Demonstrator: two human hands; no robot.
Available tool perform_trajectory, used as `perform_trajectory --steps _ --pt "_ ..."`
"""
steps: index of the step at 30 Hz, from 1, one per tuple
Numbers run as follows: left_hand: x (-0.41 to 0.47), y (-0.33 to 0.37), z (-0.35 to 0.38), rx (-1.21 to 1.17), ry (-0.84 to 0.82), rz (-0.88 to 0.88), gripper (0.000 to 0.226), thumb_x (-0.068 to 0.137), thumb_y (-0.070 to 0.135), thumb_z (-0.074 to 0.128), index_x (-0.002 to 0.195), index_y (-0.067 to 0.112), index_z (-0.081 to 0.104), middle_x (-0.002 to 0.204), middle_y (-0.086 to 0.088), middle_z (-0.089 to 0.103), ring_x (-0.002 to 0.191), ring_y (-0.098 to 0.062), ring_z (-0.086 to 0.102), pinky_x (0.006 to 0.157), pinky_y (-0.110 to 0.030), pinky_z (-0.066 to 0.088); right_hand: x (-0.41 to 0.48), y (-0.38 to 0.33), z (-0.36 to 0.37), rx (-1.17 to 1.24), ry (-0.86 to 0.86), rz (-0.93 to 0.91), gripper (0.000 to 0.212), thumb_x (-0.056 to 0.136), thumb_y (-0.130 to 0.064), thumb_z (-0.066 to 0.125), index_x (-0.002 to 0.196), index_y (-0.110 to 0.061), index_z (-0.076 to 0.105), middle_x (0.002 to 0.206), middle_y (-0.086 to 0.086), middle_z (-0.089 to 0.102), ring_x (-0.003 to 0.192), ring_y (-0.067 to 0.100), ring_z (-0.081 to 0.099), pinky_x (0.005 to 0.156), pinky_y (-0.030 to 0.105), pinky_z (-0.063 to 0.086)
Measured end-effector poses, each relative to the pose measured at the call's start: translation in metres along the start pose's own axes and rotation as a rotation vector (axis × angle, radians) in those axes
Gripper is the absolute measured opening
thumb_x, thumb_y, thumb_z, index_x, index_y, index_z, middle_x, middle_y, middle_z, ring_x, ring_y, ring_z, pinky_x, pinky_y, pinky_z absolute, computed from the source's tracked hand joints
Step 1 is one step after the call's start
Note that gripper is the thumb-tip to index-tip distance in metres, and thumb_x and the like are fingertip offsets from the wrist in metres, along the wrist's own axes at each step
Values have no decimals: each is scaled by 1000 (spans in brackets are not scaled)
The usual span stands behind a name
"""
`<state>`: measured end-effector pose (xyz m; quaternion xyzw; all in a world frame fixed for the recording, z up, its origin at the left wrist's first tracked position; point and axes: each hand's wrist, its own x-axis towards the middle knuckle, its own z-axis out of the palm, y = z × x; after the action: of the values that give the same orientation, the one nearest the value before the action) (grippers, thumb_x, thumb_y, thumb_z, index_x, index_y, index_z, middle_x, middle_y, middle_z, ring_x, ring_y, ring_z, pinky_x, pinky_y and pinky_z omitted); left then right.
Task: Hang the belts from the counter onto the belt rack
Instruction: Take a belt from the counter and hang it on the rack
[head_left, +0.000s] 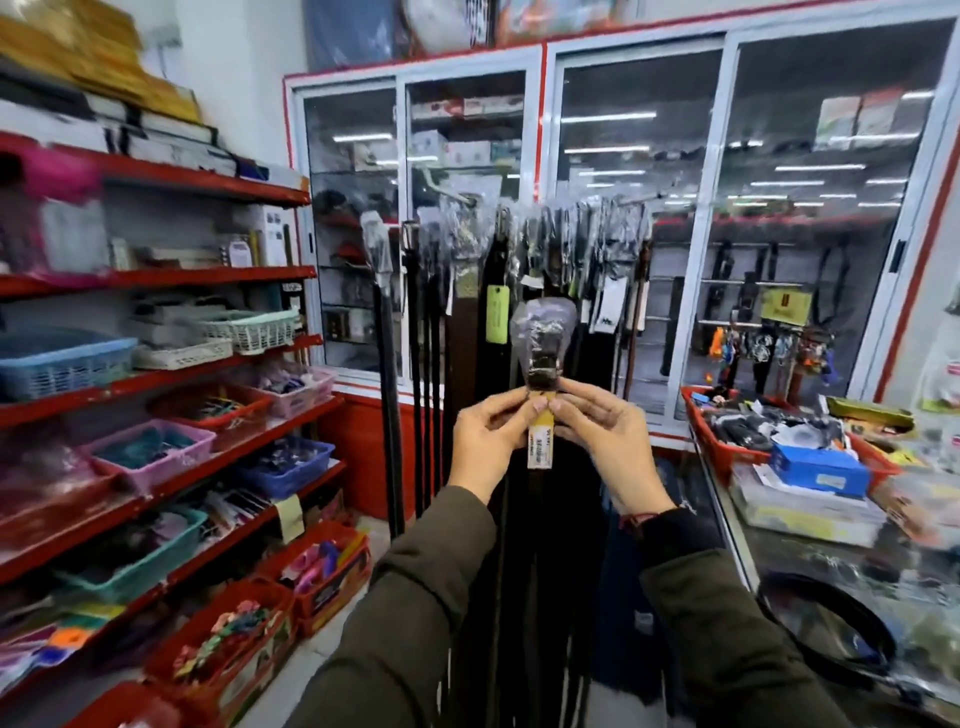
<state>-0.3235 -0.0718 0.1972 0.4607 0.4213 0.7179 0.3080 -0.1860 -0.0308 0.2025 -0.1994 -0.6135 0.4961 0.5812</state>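
I hold a dark belt (544, 348) upright in front of me, its buckle end wrapped in clear plastic, a yellow price tag (540, 444) hanging below. My left hand (493, 434) and my right hand (605, 441) both pinch it just under the buckle, and its strap drops down between my arms. Behind it stands the belt rack (519, 228), with several dark belts hanging in plastic sleeves. Another coiled black belt (831, 634) lies on the glass counter (779, 566) at my lower right.
Red shelves (156, 374) with coloured baskets fill the left side. Glass-door cabinets (639, 218) stand behind the rack. On the counter sit a red tray (727, 452) of goods and a blue box (818, 467). A narrow floor strip runs between shelves and rack.
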Motion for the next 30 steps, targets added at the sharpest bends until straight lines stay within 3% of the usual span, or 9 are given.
perform_trajectory --steps 6,11,14,16,18,22,24,27,30 --pt "22 74 -38 -68 159 212 14 85 6 79 99 4 80 78 6 81 79 -2 76 77 -23 64 37 -51 78 68 -23 -93 22 90 0 68 109 -10 71 94 6 78 82 12 77 69 26 62" --pt "40 122 -59 -81 217 307 22 88 15 78 106 2 79 97 -13 80 96 -26 77 83 -37 63 57 -88 128 94 -13 -145 24 89 0 69 112 -4 72 92 9 77 85 19 75 70 26 63" --pt "49 142 -64 -70 216 263 22 87 19 79 104 5 80 89 -10 80 72 -14 77 56 -24 60 65 -106 143 63 45 -116 20 90 -6 70 109 -3 74 102 21 76 100 37 74 86 44 62" --pt "54 151 -65 -49 212 219 24 88 20 78 106 4 79 87 -9 79 60 -7 73 49 -18 55 71 -113 149 38 93 -94 21 90 -8 71 109 1 73 106 26 75 104 42 72 92 53 59" --pt "58 156 -64 -52 214 181 27 88 20 78 108 2 78 91 -12 79 58 -7 72 49 -18 55 75 -116 153 16 124 -81 22 89 -7 71 109 3 73 105 27 75 101 41 73 89 53 60" --pt "63 157 -65 -73 186 133 29 88 18 78 109 -2 77 88 -15 77 50 -6 69 48 -18 56 81 -113 153 23 138 -6 13 89 -7 72 101 -7 73 100 22 75 82 25 72 72 36 64" --pt "66 154 -67 -89 179 97 29 88 18 78 110 -2 76 84 -12 76 49 -5 69 47 -17 55 84 -108 155 49 135 40 10 88 -4 71 95 -12 71 103 24 74 84 26 72 73 38 63" --pt "73 146 -71 -76 188 42 29 87 20 79 109 1 78 91 -16 78 63 -17 73 53 -23 60 91 -100 159 4 158 67 12 88 -2 69 93 -13 68 107 26 74 91 34 75 75 41 63" --pt "81 134 -71 66 219 111 25 91 16 74 112 3 77 103 -19 78 90 -32 76 77 -39 65 96 -88 154 -123 173 21 16 90 -2 66 102 -11 70 106 24 75 98 36 75 85 47 62"
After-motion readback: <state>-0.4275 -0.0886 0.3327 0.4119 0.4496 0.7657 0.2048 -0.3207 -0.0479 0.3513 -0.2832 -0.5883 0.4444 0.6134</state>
